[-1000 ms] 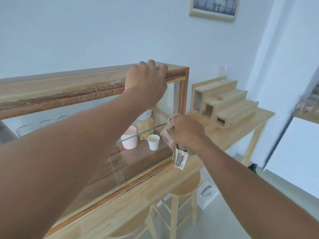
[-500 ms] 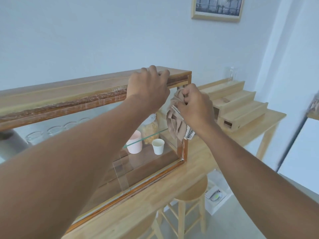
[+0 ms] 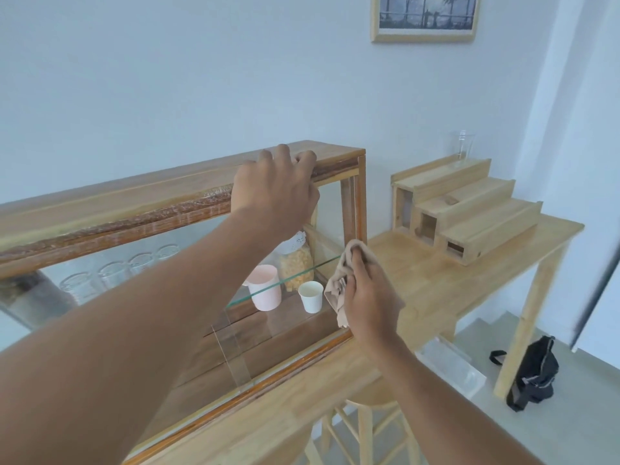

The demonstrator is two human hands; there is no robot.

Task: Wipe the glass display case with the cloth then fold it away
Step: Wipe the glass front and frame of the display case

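- Cloth (image 3: pixel 337 290): a small beige rag, bunched in the right hand (image 3: pixel 367 297) and pressed against the right end of the glass display case (image 3: pixel 188 209), low on the front pane just beside the right corner post.
- It looks soft and limp; loose folds hang below the fingers, so I judge it light, easily crumpled and quick to slip free unless kept balled in the palm.
- Right-hand fingers are curled shut round the wad, thumb side toward the glass. For wiping, a flatter pad under the fingertips would probably cover more pane; for folding, the corners are the places to take it, though none shows clearly now.
- Display case: a long wooden frame with glass panes and a glass shelf (image 3: pixel 285 281) inside. The glass is stiff, smooth and breakable by my reckoning, so pressure should be moderate and kept away from pane edges.
- Left hand (image 3: pixel 275 189) rests on the top front rail of the case, fingers bent over its edge and gripping the wood, apparently steadying the case.
- Inside the case, behind the pane near the cloth: a white paper cup (image 3: pixel 310 296), a pink cup (image 3: pixel 265 286) and a jar of yellowish snacks (image 3: pixel 296 263); clear glasses (image 3: pixel 134 266) stand farther left.
- Right of the case on the same wooden table (image 3: pixel 436 283) sits a stepped wooden riser (image 3: pixel 469 209), well apart from the cloth.
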